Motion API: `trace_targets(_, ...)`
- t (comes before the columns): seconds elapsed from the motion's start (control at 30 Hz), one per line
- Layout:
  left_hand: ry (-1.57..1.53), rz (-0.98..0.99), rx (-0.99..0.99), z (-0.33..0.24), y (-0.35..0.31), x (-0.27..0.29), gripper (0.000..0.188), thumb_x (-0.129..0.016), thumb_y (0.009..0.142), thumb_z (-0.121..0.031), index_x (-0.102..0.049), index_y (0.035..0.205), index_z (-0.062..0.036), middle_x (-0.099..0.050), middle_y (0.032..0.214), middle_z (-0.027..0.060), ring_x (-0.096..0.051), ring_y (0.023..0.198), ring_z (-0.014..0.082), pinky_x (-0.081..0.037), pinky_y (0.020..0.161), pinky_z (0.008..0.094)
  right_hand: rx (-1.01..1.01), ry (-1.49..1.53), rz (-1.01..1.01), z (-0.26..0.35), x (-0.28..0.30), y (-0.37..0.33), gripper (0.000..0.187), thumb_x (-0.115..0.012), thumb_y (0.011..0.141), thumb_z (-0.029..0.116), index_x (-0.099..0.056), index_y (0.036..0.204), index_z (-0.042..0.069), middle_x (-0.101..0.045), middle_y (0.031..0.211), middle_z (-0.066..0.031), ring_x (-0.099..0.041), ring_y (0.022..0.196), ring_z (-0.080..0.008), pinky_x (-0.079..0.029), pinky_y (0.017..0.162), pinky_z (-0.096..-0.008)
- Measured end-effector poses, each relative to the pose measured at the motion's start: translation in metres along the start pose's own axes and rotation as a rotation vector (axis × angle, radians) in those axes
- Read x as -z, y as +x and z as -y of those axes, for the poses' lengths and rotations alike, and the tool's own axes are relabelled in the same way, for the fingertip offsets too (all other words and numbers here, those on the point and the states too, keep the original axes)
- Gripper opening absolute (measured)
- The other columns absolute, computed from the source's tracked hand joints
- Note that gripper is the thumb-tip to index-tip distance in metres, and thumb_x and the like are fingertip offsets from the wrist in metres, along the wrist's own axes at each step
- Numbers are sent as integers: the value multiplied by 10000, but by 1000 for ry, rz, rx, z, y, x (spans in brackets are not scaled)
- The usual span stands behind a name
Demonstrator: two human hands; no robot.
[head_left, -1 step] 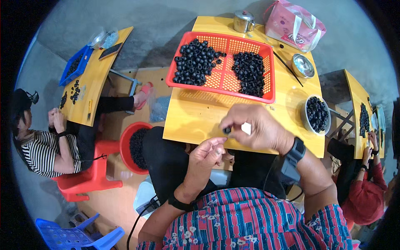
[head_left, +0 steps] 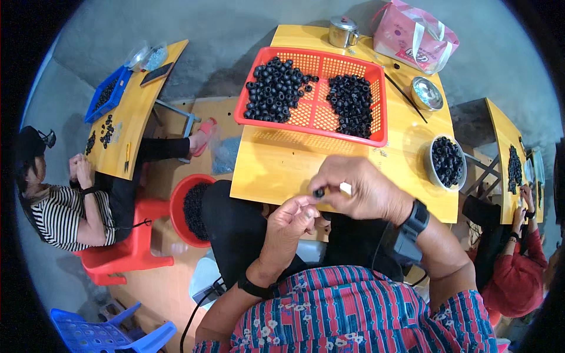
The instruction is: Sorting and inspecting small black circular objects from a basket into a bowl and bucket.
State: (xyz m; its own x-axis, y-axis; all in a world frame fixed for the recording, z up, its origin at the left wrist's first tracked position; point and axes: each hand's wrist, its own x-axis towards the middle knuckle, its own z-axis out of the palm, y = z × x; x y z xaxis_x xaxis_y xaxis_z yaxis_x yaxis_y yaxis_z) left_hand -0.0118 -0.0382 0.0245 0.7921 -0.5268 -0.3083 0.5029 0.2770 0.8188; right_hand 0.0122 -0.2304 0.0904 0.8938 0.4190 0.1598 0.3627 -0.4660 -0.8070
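Over the table's near edge, my right hand [head_left: 359,191] is closed in a pinch on a small black ring-shaped part [head_left: 318,193]. A small white piece [head_left: 346,188] shows against its fingers; what it is, I cannot make out. My left hand [head_left: 289,226] meets it from the left, thumb and forefinger pressed together right beside the part. Anything between those left fingertips is too small to tell. Beyond my hands stands a red plastic basket [head_left: 312,130] with two heaps of black parts: rounder ones [head_left: 273,91] on the left, smaller ones [head_left: 351,106] on the right.
On the yellow table [head_left: 276,170] are a clear tub [head_left: 431,167] of black parts, a metal bowl [head_left: 426,94], a black rod [head_left: 406,97], a lidded metal cup [head_left: 343,32] and a pink bag [head_left: 412,38]. A red bucket [head_left: 176,203] stands left of my leg. Co-workers sit on both sides.
My right hand has come slightly lower, bringing the black part down against my left fingertips. My left hand has hardly moved.
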Motion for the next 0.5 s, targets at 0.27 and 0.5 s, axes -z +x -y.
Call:
trace_targets(0.27,-180,77,88,8,3,2,219,-572,903,-165,-555,1076,-32,-552,840,0,-494,692,73,-434,667,236,24,-29,54,-1,-13,-17,360,-632,706,-34,-614,1039,102,-511,775,-98,-555,763,-284,-466,671,-357)
trace_targets(0.5,-381,165,91,4,13,6,214,-551,908,-134,-553,1097,-33,-565,910,13,-484,720,69,-414,685,216,-9,-10,157,3,-5,-2,249,-639,715,18,-619,959,63,-527,799,-102,-570,785,-284,-474,688,-369)
